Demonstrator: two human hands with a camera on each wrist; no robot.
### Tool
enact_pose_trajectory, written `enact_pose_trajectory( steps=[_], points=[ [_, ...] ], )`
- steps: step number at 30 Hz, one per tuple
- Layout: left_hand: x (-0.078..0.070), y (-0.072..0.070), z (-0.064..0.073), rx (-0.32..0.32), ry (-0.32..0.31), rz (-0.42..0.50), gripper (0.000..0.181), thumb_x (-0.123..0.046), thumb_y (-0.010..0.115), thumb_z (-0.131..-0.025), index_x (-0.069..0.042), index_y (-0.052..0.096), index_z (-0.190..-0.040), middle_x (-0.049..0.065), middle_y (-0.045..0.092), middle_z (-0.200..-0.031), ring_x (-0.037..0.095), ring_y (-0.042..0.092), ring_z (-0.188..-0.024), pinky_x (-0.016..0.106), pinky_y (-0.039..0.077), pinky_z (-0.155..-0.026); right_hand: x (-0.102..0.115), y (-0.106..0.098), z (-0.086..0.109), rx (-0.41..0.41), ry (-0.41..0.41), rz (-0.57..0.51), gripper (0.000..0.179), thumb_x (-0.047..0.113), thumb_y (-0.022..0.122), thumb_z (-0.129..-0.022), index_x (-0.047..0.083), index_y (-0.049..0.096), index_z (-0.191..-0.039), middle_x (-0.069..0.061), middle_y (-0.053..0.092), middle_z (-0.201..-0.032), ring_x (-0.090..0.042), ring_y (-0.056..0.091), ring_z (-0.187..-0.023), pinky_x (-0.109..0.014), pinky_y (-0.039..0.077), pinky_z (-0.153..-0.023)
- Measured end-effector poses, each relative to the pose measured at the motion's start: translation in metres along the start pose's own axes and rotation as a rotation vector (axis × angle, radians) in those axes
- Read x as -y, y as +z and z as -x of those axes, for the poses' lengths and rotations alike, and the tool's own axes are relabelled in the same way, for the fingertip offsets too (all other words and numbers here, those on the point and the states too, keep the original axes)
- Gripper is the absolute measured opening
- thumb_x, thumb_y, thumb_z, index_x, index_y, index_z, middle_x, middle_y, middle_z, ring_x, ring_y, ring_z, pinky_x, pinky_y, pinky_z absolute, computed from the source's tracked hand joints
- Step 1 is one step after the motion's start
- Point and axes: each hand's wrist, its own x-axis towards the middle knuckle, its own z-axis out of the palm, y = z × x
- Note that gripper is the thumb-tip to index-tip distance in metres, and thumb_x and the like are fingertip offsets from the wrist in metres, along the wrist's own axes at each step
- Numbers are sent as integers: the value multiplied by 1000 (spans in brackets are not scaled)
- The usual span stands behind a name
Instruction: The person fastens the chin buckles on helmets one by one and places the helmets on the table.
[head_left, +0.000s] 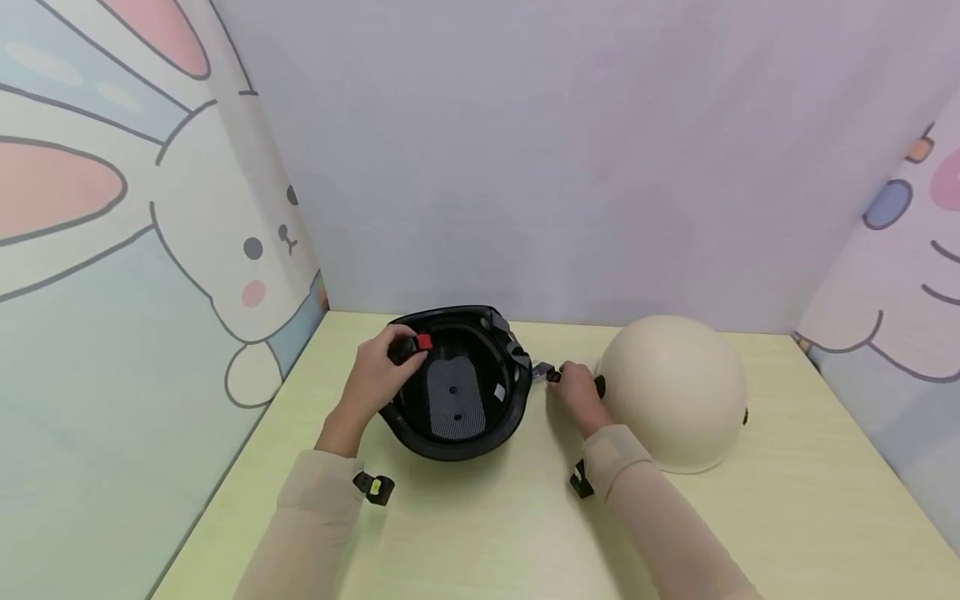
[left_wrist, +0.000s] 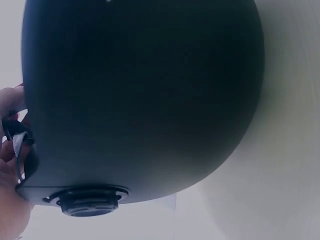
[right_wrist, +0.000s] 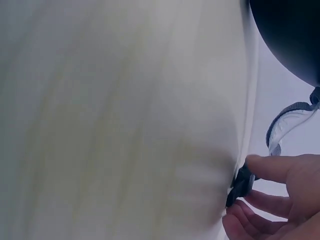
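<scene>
A black helmet (head_left: 450,450) lies upside down on the table, its padded inside facing up. At its left rim my left hand (head_left: 373,371) grips a black strap buckle with a red part (head_left: 424,342). The left wrist view is filled mostly by the helmet's dark outer shell, with a round black fitting (left_wrist: 90,201) near its edge. My right hand (head_left: 579,392) pinches a black buckle piece (right_wrist: 241,184) between thumb and fingers, low over the table. A grey strap (right_wrist: 290,112) runs from that hand to the black helmet's right side.
A cream helmet (head_left: 675,392) sits dome up on the right, close beside my right hand and sleeve. Small black devices hang at the left wrist (head_left: 375,487) and right wrist (head_left: 581,479). A plain curtain (head_left: 555,167) stands behind the pale table (head_left: 480,533).
</scene>
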Motion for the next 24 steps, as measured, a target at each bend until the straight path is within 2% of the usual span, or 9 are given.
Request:
enact_pose_trajectory(
  steps=[4, 10, 15, 19, 24],
  points=[
    [-4, 1, 1, -19, -11, 15, 31, -12, 75, -87, -5, 60, -114, 12, 64, -108, 26, 59, -101, 45, 47, -87, 0, -1, 5, -13, -36, 16, 22, 9, 68, -91, -10, 62, -100, -22, 63, -95, -34, 60, -87, -43, 49, -77],
    [-4, 4, 4, -47, -17, 37, 32, -13, 75, -88, -5, 60, -115, 13, 64, -108, 26, 59, -101, 45, 47, -86, 3, -9, 17, -54, -23, -114, 31, 11, 66, -92, -9, 59, -115, -24, 62, -105, -35, 60, -91, -44, 49, -77],
    [-3, 6, 5, -52, -22, 33, 33, -13, 75, -88, -6, 60, -116, 13, 64, -109, 26, 59, -101, 46, 47, -87, 6, -21, 28, -103, -53, -204, 32, 15, 64, -93, -5, 59, -117, -21, 63, -105, -33, 60, -90, -44, 49, -75],
    [-5, 6, 6, -48, -30, 33, 33, -13, 74, -88, -5, 59, -116, 14, 63, -110, 27, 58, -103, 47, 47, -88, 7, -29, 36, -178, -81, -279, 31, 15, 63, -92, -3, 59, -116, -19, 60, -103, -32, 58, -90, -44, 47, -77],
    [-7, 6, 6, -70, -19, 41, 33, -12, 75, -88, -5, 60, -116, 14, 64, -110, 27, 58, -103, 47, 47, -88, 11, -38, 48, -292, -178, -359, 30, 12, 67, -88, -4, 62, -113, -17, 57, -97, -30, 54, -88, -43, 45, -77]
  ],
)
